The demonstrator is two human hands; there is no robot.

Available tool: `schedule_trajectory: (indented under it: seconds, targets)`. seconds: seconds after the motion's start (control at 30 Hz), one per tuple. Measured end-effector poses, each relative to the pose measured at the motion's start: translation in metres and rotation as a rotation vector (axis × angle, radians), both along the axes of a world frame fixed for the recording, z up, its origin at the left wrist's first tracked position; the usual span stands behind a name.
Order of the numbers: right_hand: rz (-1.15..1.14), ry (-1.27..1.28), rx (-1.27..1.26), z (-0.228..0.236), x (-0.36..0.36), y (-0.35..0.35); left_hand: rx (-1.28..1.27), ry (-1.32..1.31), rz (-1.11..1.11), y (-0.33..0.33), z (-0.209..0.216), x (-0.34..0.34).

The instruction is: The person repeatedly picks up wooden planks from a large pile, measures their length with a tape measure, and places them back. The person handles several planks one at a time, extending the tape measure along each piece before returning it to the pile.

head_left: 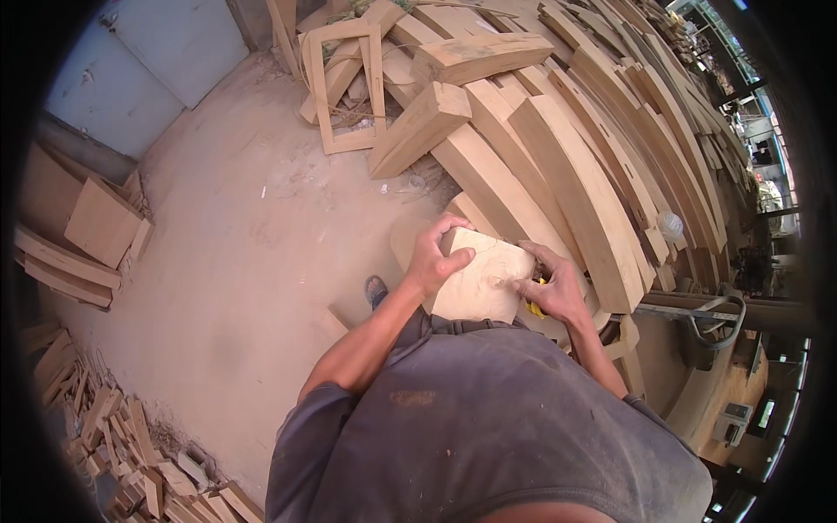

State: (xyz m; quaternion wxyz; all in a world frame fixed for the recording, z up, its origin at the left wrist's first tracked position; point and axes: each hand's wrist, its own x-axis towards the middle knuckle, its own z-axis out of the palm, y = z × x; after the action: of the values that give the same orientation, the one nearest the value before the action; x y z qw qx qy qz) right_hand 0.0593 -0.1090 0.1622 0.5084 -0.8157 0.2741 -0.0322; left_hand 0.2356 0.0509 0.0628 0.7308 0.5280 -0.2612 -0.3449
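Observation:
A pale wooden block (475, 283) with a rounded corner is held close in front of my waist. My left hand (438, 257) grips its left upper edge, thumb on the top face and fingers over the far side. On the right side, my right hand (554, 286) holds the block's edge, with its thumb and fingertips against the wood. A small yellow thing (535, 307) shows beside the right hand, partly hidden, and I cannot tell what it is. The block's underside is hidden.
Thick timber beams (575, 192) lie stacked ahead and to the right. A wooden frame (328, 87) leans on the pile. Boards (96, 222) stand at the left, and wood offcuts (131, 449) are heaped at the lower left. A metal clamp-like handle (719, 327) is at the right.

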Motion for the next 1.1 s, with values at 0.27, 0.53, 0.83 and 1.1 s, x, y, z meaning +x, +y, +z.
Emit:
schedule_trajectory:
  seconds: [0.27, 0.53, 0.83, 1.1]
  targets:
    - [-0.089, 0.003, 0.104, -0.05, 0.103, -0.017, -0.043, -0.007, 0.168, -0.015, -0.039, 0.086]
    - [0.088, 0.127, -0.376, -0.04, 0.203, -0.086, -0.036, 0.125, 0.377, -0.079, -0.039, 0.153]
    - [-0.015, -0.052, -0.377, -0.036, 0.258, -0.165, 0.023, 0.282, 0.533, -0.186, -0.035, 0.252]
    - [-0.498, 0.304, -0.039, -0.138, 0.068, -0.206, 0.125, 0.26, 0.46, -0.233, -0.054, 0.401]
